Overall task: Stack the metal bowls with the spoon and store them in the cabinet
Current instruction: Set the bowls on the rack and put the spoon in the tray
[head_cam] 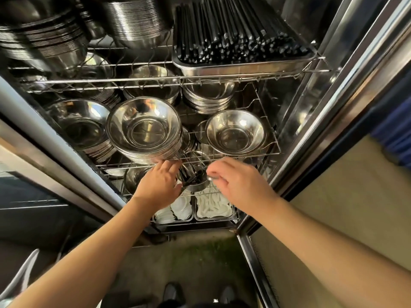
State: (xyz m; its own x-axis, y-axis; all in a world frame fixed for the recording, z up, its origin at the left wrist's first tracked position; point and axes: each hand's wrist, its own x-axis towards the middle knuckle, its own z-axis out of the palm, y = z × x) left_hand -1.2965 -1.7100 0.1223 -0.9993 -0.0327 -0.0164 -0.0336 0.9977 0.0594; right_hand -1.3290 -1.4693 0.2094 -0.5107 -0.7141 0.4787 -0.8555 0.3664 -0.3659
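An open steel cabinet [329,103] holds wire shelves full of stacked metal bowls. A tall stack of bowls [144,130] stands at the front of the middle shelf, a smaller stack [236,132] to its right. On the shelf below, a small metal container [195,178] holds dark utensils. My left hand [159,185] rests against that container's left side, just under the tall stack. My right hand [235,181] pinches a shiny metal piece, apparently a spoon [211,178], at the container's right rim. Most of the spoon is hidden by my fingers.
The top shelf carries more bowl stacks [46,38] and a steel tray of black chopsticks [240,36]. Two trays with white items [213,207] sit on the lowest shelf. The cabinet door frame [251,247] stands open at right. My shoes [171,294] are on the concrete floor.
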